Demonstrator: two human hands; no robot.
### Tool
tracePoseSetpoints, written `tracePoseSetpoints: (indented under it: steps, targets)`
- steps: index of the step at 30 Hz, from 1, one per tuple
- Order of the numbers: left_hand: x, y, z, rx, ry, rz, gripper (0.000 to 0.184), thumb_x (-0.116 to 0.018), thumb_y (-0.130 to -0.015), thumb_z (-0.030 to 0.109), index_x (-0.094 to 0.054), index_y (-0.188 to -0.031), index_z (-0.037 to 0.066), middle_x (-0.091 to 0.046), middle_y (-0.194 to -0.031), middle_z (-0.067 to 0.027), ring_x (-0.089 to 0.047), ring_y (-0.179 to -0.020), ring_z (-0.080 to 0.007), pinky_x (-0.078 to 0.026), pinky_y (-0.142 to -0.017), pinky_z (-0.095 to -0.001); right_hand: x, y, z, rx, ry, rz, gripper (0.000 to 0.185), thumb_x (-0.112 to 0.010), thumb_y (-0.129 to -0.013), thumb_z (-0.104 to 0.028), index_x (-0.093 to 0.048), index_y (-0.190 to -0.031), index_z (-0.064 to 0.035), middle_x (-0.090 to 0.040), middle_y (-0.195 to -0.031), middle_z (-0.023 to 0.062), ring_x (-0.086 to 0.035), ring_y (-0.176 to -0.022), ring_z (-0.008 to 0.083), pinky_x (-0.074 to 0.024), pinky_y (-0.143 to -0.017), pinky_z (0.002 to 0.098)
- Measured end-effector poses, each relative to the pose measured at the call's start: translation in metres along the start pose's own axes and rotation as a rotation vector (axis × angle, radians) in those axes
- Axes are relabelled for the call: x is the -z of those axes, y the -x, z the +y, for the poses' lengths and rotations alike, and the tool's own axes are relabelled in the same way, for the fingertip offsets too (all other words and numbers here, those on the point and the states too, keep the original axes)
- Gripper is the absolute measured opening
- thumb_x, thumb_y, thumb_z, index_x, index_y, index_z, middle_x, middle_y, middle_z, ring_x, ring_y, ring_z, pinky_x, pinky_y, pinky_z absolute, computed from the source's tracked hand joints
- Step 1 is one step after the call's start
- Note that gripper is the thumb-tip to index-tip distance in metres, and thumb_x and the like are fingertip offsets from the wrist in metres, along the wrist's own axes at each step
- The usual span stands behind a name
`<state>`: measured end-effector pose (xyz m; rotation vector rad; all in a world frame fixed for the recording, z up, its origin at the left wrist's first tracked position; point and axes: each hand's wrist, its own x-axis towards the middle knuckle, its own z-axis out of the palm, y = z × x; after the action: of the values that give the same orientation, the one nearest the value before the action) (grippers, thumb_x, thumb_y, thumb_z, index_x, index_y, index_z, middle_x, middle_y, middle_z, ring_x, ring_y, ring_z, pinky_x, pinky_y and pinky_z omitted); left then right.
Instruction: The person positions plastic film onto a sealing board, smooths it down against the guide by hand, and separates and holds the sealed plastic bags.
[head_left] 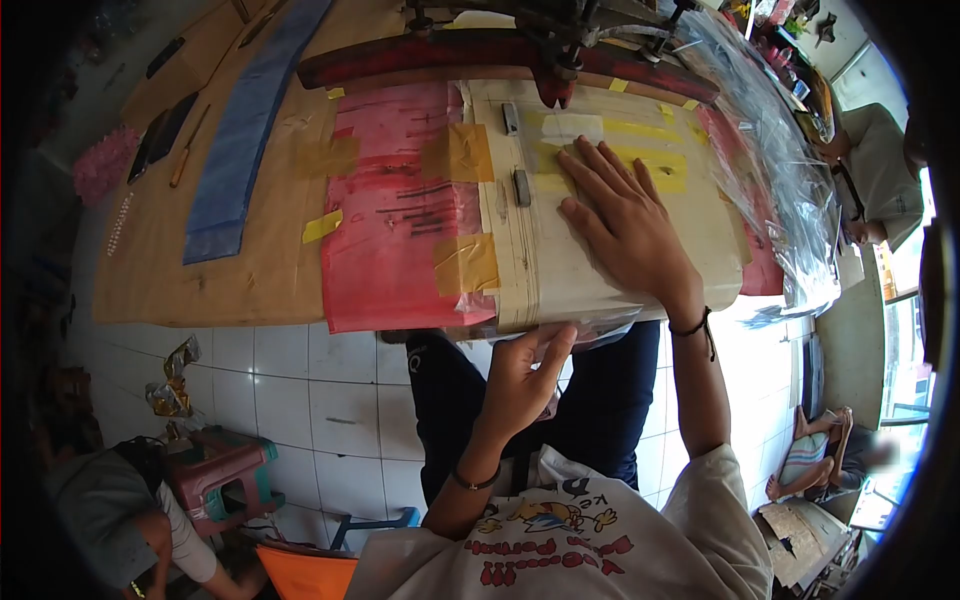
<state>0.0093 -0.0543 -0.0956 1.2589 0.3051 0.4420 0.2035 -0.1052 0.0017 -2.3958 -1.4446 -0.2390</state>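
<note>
My right hand (625,220) lies flat with its fingers spread on a clear plastic sheet (560,250) over the pale board with yellow tape. At the table's near edge my left hand (528,378) pinches the overhanging edge of the clear plastic between thumb and fingers. Two small dark metal blocks (521,188) stand in line on the board, left of my right hand. A red sheet (385,220), fixed with brown tape (466,264), lies further left. Across the far side runs a red metal bar (440,58) with bolts.
A blue strip (240,150) and an orange-handled tool (188,150) lie at the left of the table (280,270). Crumpled clear plastic (770,170) covers its right side. Stools (222,480) stand lower left. Other people are at lower left, upper right and lower right.
</note>
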Motion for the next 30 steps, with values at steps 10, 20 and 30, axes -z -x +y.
tracePoseSetpoints:
  steps: [10,20,30]
  targets:
    - [-0.005,0.000,0.013,0.028,-0.031,0.022,0.030,-0.061,-0.104,0.022,-0.071,-0.113,-0.004,-0.076,-0.085,-0.0078,-0.053,-0.051,-0.0017,-0.040,-0.046,-0.0204,0.000,0.000,0.003,0.000,-0.021,-0.025,0.052,-0.048,-0.104,-0.041,-0.051,-0.149,-0.0146,-0.041,-0.158,0.0178,-0.033,-0.149,0.0367,-0.0179,-0.123,0.0568]
    - [-0.011,-0.002,0.012,0.036,0.072,0.087,0.030,-0.060,-0.105,0.021,-0.070,-0.113,-0.006,-0.075,-0.093,-0.0077,-0.061,-0.077,-0.0028,-0.048,-0.068,-0.0209,0.000,-0.001,0.002,-0.005,-0.031,-0.009,0.052,-0.048,-0.104,-0.041,-0.051,-0.148,-0.0127,-0.041,-0.158,0.0177,-0.033,-0.149,0.0365,-0.0170,-0.123,0.0571]
    - [-0.014,-0.001,0.030,-0.025,-0.054,0.109,0.030,-0.056,-0.106,0.017,-0.068,-0.113,-0.010,-0.075,-0.100,-0.0124,-0.070,-0.090,-0.0132,-0.054,-0.085,-0.0263,0.002,0.003,0.003,0.003,-0.047,0.025,0.053,-0.048,-0.103,-0.041,-0.052,-0.147,-0.0112,-0.042,-0.157,0.0179,-0.034,-0.149,0.0344,-0.0173,-0.123,0.0568]
